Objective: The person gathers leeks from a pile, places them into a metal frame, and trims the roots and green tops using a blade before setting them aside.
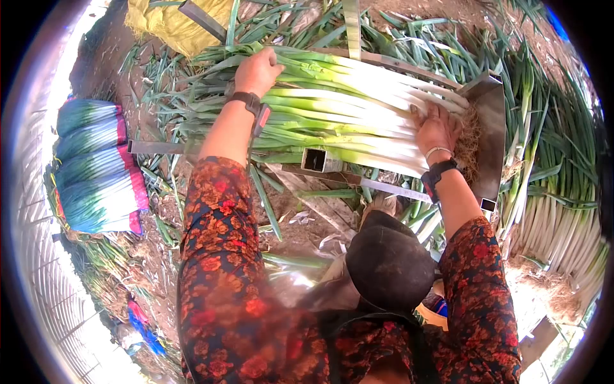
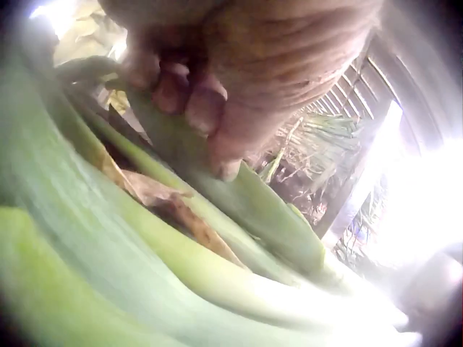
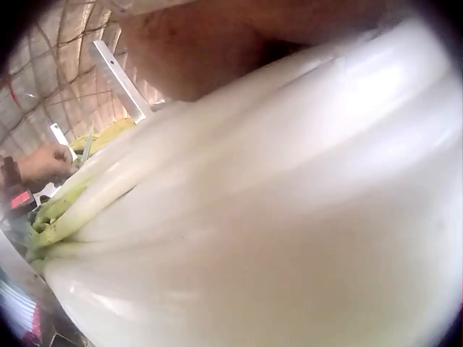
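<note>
A layer of long green onions [image 1: 332, 105] lies in a metal frame, white ends and roots to the right against an upright metal plate [image 1: 489, 128]. At the far edge of the leaves, my left hand [image 1: 256, 72] curls its fingers on a green leaf [image 2: 253, 206], which also shows in the left wrist view with a brown dry leaf [image 2: 181, 213] beside it. My right hand [image 1: 438, 131] rests on the white stalks [image 3: 239, 181] near the roots, fingers loosely spread. Its fingertips are hidden in the right wrist view.
Metal posts [image 1: 313, 160] rise along the frame's sides. More green onions [image 1: 556, 224] are piled on the right. Wrapped bundles [image 1: 96, 166] lie at left, a yellow sack [image 1: 179, 25] at the far left. Loose leaves litter the ground. A dark cap [image 1: 390, 262] is below the frame.
</note>
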### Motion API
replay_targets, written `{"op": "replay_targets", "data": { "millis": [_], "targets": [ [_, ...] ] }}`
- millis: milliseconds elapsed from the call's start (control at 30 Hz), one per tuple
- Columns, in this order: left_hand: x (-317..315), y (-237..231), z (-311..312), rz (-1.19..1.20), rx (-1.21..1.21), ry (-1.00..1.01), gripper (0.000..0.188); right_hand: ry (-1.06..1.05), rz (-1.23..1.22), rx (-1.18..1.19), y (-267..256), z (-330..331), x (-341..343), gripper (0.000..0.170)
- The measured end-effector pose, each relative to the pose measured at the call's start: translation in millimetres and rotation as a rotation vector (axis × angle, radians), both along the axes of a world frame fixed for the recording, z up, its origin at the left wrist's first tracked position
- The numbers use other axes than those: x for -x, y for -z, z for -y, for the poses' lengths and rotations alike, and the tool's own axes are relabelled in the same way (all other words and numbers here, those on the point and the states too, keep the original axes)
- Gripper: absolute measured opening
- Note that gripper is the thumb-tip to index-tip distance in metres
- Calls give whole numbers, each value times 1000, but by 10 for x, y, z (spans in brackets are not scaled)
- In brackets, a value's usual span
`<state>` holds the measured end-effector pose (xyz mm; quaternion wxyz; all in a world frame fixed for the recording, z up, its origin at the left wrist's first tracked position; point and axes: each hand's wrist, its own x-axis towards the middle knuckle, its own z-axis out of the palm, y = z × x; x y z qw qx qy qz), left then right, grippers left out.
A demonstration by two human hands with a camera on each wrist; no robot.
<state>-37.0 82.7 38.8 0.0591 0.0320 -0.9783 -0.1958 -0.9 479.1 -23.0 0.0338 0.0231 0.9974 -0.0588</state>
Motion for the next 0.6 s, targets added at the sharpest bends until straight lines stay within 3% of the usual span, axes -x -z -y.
{"op": "replay_targets", "data": {
  "millis": [133, 233, 267, 467, 600],
  "targets": [
    [-106, 47, 143, 94, -159, 78, 24, 17, -25, -13, 33, 14, -13, 59],
    [-244, 95, 240, -56, -6, 146, 22, 41, -32, -5, 26, 39, -27, 58],
    [-285, 90, 246, 64, 45, 86, 20, 34, -38, -11, 62, 21, -19, 58],
    [-338, 195, 212, -111, 275, 18, 17, 16, -69, 8, 62, 10, -31, 56],
    [-394, -64, 423, -146, -756, -222, 16, 22, -121, 41, 92, 10, -43, 56]
  ]
}}
